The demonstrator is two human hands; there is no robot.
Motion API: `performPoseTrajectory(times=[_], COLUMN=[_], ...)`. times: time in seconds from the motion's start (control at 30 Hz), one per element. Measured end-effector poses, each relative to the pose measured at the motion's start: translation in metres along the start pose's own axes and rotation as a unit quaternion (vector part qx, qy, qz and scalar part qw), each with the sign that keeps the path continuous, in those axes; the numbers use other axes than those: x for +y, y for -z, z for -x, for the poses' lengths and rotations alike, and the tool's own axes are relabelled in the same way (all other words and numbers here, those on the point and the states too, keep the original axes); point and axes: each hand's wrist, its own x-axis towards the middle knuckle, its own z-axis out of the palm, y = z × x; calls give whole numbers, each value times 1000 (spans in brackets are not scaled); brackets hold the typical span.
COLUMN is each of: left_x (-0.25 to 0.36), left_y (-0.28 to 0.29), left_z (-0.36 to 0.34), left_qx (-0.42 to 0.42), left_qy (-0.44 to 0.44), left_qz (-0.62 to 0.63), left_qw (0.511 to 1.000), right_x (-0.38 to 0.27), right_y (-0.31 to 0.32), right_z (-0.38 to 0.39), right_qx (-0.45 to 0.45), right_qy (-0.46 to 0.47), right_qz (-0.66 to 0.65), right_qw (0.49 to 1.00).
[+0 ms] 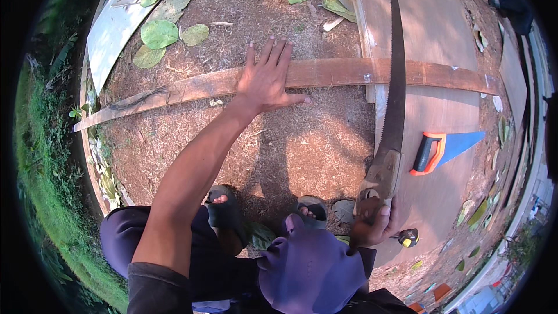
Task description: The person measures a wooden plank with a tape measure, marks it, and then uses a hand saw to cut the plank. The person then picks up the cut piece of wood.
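Observation:
A long narrow wooden plank [325, 72] lies crosswise in front of me, its right part resting over a plywood sheet. Flat on top of it, left of the middle, presses my left hand [266, 83], fingers spread. My right hand [376, 225] is wrapped round the wooden handle of a hand saw [396, 81]. The long dark blade points away from me and crosses above the plank near the plywood's left edge; whether it touches the wood I cannot tell. A second saw [447, 150], with a blue blade and an orange and black handle, lies on the plywood.
The plywood sheet [442, 209] stretches along the right side. A black and yellow tape measure [408, 237] sits on it near my right hand. Large leaves [159, 34] and a white board [116, 35] lie at the far left. Grass [52, 197] borders the left. My sandalled feet [225, 212] are close by.

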Motion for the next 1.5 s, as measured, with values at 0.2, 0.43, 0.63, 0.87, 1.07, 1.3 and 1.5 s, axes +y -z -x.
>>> performPoseTrajectory(times=[0.2, 0.43, 0.63, 0.87, 1.07, 1.3, 1.5], left_x=[2, -3, -8, -19, -39, -64, -52], left_y=[8, -8, -10, 22, 67, 62, 61], left_z=[-6, 2, 6, 8, -16, -39, -43], left_qx=[-18, 22, 85, 98, -138, -163, -149], left_qy=[-1, -20, -56, -67, -20, -70, -95], left_qz=[-22, -22, 1, 134, 297, 334, 146], left_qw=[1000, 999, 995, 984, 945, 926, 973], right_x=[-3, 1, 10, 13, 13, 15, 15], right_y=[-4, 10, 27, 45, 52, 45, 34], right_z=[-2, 6, 20, 29, 34, 38, 39], right_qx=[-56, -100, -118, -118, -154, -160, -163], right_qy=[-13, -22, -49, 21, 30, 32, 18], right_qz=[-53, -31, -67, -64, -61, -12, 14], right_qw=[997, 994, 990, 991, 986, 987, 986])
